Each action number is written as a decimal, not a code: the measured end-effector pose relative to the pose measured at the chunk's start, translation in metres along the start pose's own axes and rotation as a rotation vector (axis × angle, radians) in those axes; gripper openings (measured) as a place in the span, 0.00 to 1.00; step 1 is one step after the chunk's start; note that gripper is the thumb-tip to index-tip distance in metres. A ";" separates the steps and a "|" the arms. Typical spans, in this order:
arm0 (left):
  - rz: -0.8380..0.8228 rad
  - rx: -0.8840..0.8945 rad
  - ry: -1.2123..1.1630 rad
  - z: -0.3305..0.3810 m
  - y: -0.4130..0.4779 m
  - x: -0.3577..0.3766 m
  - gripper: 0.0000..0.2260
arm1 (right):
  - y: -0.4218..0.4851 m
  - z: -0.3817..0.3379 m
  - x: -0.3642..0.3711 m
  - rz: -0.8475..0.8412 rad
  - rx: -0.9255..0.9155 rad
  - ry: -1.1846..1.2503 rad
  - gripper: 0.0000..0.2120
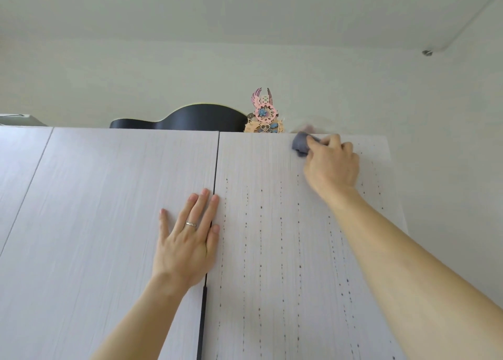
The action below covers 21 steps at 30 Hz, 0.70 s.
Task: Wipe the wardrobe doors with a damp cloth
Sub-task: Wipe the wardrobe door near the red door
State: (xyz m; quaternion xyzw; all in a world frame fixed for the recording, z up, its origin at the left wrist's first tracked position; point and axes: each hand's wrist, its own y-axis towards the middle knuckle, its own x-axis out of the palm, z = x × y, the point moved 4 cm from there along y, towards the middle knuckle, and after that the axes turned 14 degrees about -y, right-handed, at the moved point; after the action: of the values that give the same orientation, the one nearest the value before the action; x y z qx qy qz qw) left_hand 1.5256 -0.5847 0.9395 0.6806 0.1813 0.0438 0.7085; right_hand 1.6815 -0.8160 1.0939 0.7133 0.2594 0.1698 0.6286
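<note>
1. The grey cloth (300,145) is at the top edge of the right wardrobe door (272,264), up high and a bit right of the door's middle.
2. The right hand (333,166) holds the cloth. Its fingers (330,140) are curled round it, and the cloth pokes out on the left side of the hand.
3. The cloth is pressed on the door, just under the top of the wardrobe.
4. Rows of small dark dots run down the right door, below and beside the right hand.
5. The left hand (187,245) lies flat on the middle door (109,223). Its fingers (200,207) are straight and close together and hold nothing.
6. One left finger has a ring (191,224) on it.
7. The left hand is right beside the dark gap (215,166) between the two doors. The thumb side reaches over the gap.
8. A dark strip (202,318) runs down the gap below the left hand.
9. Another door (16,169) shows at the far left.
10. On top of the wardrobe lies a black guitar (190,117).
11. Just right of the guitar stands a pink and blue cut-out toy (264,114). It is near the cloth, a little to the left of it.
12. Behind it all are the pale wall (353,81) and ceiling (217,5). A thin wire (476,13) runs across the top right corner.
</note>
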 end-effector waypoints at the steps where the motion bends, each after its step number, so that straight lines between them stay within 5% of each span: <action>1: 0.005 0.002 -0.010 -0.001 -0.001 0.001 0.26 | -0.002 0.011 0.002 0.004 0.043 -0.005 0.20; 10: 0.074 0.018 0.011 -0.004 -0.001 0.004 0.25 | -0.024 0.010 0.013 0.071 0.199 0.092 0.20; 17: 0.090 0.002 0.041 -0.005 -0.003 0.004 0.26 | -0.055 -0.041 0.006 0.173 -0.342 -0.025 0.25; 21: 0.066 -0.012 0.068 -0.004 -0.004 0.004 0.26 | -0.016 0.019 0.008 0.063 -0.103 -0.059 0.26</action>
State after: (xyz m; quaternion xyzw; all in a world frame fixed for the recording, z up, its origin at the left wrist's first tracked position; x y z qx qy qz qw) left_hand 1.5271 -0.5802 0.9353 0.6799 0.1824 0.0916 0.7043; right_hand 1.6962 -0.8253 1.0749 0.6925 0.2093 0.1815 0.6661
